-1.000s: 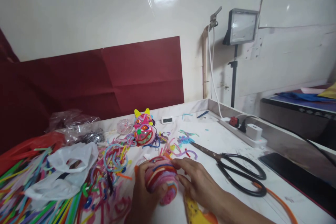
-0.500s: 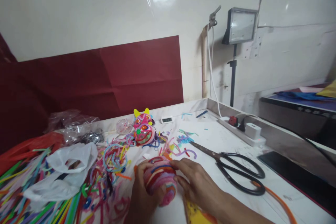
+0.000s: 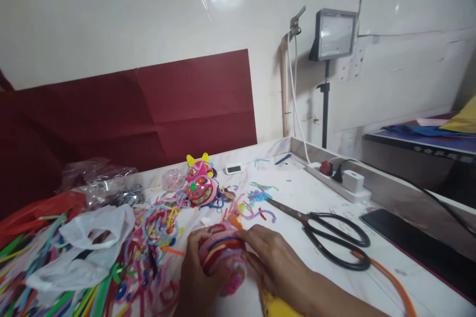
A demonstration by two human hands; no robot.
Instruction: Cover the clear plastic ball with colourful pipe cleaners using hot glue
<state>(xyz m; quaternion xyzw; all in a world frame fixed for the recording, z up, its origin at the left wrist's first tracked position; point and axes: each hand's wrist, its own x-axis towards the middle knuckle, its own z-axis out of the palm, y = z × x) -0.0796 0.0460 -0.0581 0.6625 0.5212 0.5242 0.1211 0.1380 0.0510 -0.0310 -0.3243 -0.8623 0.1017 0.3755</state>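
Observation:
A rounded craft piece [image 3: 224, 252], wrapped in pink, red, blue and orange fuzzy pipe-cleaner stripes, is held above the near part of the table. My left hand [image 3: 203, 270] curls around its left side, with the thumb across the front. On the right, my right hand [image 3: 273, 257] presses its fingertips against the upper edge and side. A bit of orange pipe cleaner [image 3: 235, 221] sticks up at the top, close to the right fingertips. Under my right wrist lies something yellow [image 3: 278, 306], mostly covered.
Black-handled scissors [image 3: 327, 233] and a dark phone-like slab [image 3: 416, 247] lie to the right. Two bright mask-like pieces [image 3: 202, 190] stand behind. Loose pipe cleaners [image 3: 159, 228] and a white plastic bag [image 3: 89, 252] crowd the left. A power strip [image 3: 349, 190] runs along the right edge.
The whole view has shifted slightly, so things sit a little further left. Both hands keep their hold on the striped craft piece, which looks almost the same.

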